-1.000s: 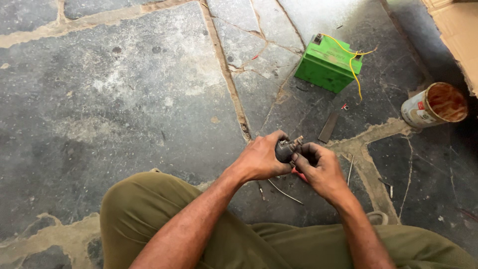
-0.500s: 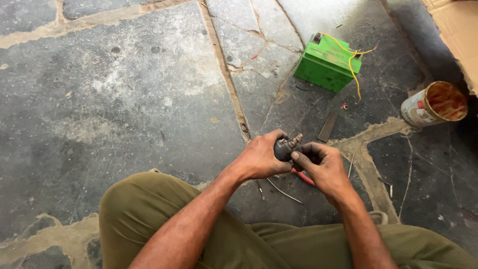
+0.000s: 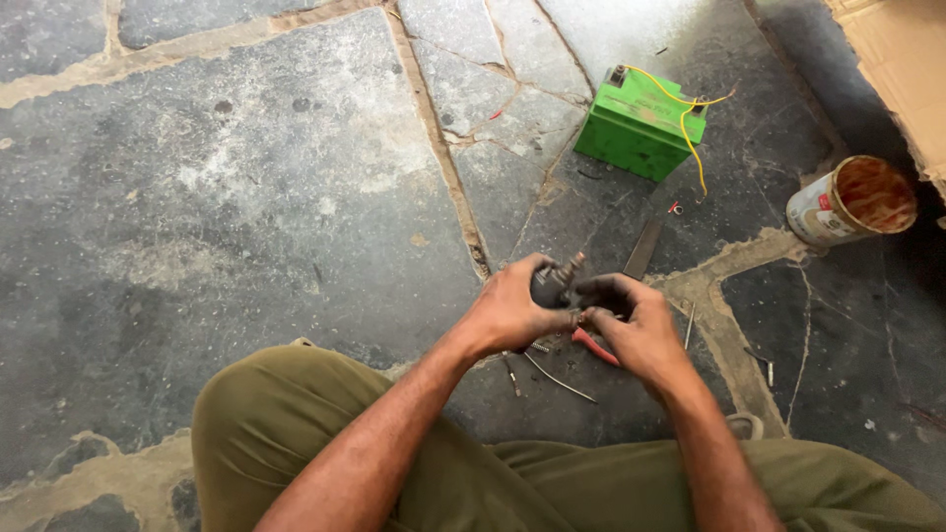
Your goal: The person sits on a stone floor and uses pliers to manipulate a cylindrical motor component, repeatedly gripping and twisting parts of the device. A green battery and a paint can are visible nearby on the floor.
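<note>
I see my left hand (image 3: 512, 313) and right hand (image 3: 639, 330) together, clamped on a small dark metal part (image 3: 554, 283); greasy fingers might drop it toward the green box-shaped battery (image 3: 639, 122).

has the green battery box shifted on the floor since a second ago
No. The green battery box sits at the same spot beside the floor crack and the same way from the rusty tin can; only the camera view drifts slightly.

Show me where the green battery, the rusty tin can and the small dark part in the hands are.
green battery (image 3: 636, 128): head view, its top face.
rusty tin can (image 3: 872, 194): head view, its rusty inside.
small dark part (image 3: 548, 284): head view, its body.
</note>
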